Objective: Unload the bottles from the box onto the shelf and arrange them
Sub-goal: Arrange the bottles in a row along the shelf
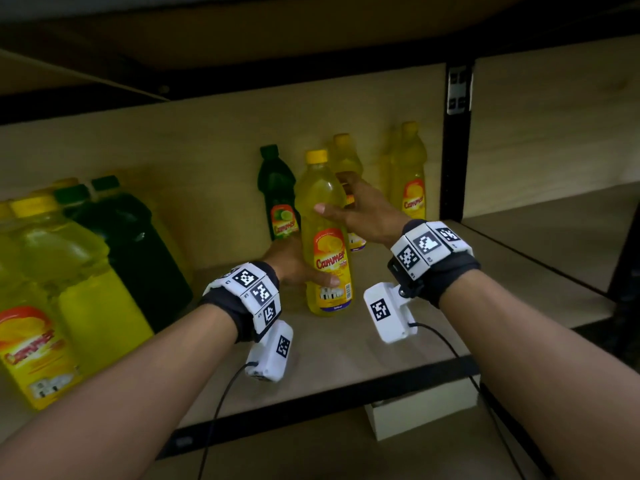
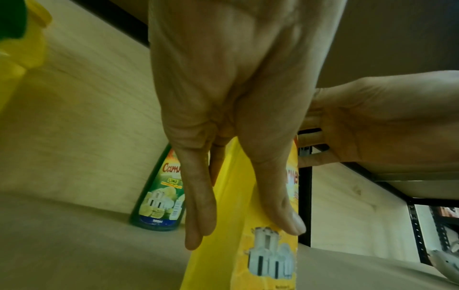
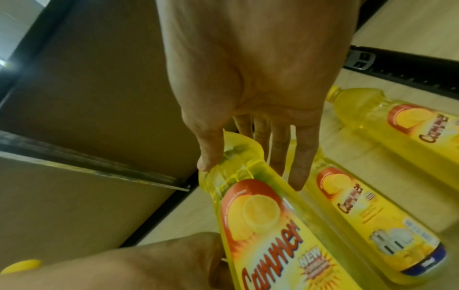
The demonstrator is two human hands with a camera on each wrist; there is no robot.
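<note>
The shelf (image 1: pixel 398 344) is a pale wooden board in a black metal frame, with a black upright post (image 1: pixel 456 140) at 2 o'clock; at 9 o'clock stands a cluster of large jugs (image 1: pixel 69 271), yellow and dark green, crowding the left end; toward the back, at 12 o'clock, stand a green bottle (image 1: pixel 277 194) and two more yellow bottles (image 1: pixel 410 171), one of them partly hidden behind the right hand; the box itself is not in view.

The task's thing, the yellow bottle (image 1: pixel 327 233), stands upright near the middle of the shelf, just in front of the back row; the left hand (image 1: pixel 294 263) holds it low at the label, thumb across the front and fingers (image 2: pixel 198 206) straight along the far side, clamped lightly on the body; the right hand (image 1: pixel 360 211) steadies the shoulder, thumb on the near face and fingers (image 3: pixel 301 157) straight behind it, lying between this bottle and the yellow one behind.

The likely trouble: the bottle is tall and narrow-footed, so a push from the upper hand alone could tip it; the right knuckles sit close to the rear yellow bottle and could knock it over as they withdraw; sliding left would bring it toward the green bottle, which stands close at 11 o'clock; the trailing wrist cables (image 1: pixel 450 344) could snag on the shelf edge.
</note>
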